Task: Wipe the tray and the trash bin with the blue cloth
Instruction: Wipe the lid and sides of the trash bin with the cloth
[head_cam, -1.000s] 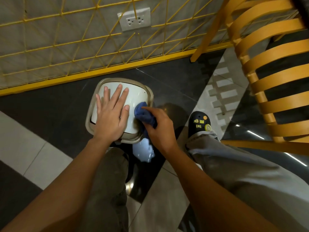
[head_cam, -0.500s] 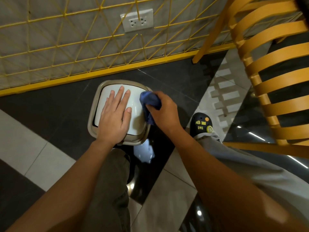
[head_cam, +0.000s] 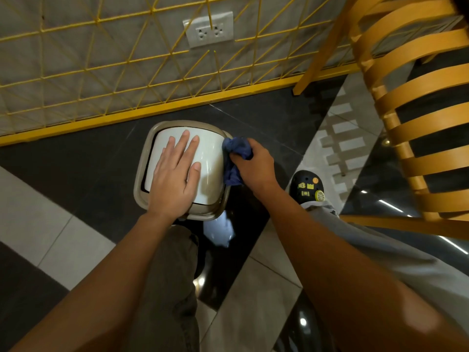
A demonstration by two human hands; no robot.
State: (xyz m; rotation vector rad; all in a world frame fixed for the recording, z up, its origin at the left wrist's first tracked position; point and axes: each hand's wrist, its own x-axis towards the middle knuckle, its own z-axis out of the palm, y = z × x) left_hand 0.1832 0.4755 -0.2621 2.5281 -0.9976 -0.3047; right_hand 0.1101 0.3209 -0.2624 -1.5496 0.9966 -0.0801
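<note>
My left hand (head_cam: 175, 176) lies flat on the white lid (head_cam: 212, 158) of the trash bin (head_cam: 140, 179), fingers (head_cam: 183, 146) straight and slightly spread. My right hand (head_cam: 256, 166) grips the bunched blue cloth (head_cam: 237, 149), fingers curled round it, pressing it against the bin's right rim. The bin stands on the dark floor (head_cam: 76, 161) near the yellow wall grid (head_cam: 101, 72).

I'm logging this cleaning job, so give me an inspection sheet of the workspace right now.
Surface: glossy dark and pale floor tiles.
Job's things: trash bin on the floor; blue cloth bunched against its right rim; tray not in view.
Clutter: nothing seen.
Hands: left hand flat on the bin's lid; right hand grips the cloth.
Cables: nothing seen.
Surroundings: wall socket, yellow wire grille, orange slatted chair.
</note>
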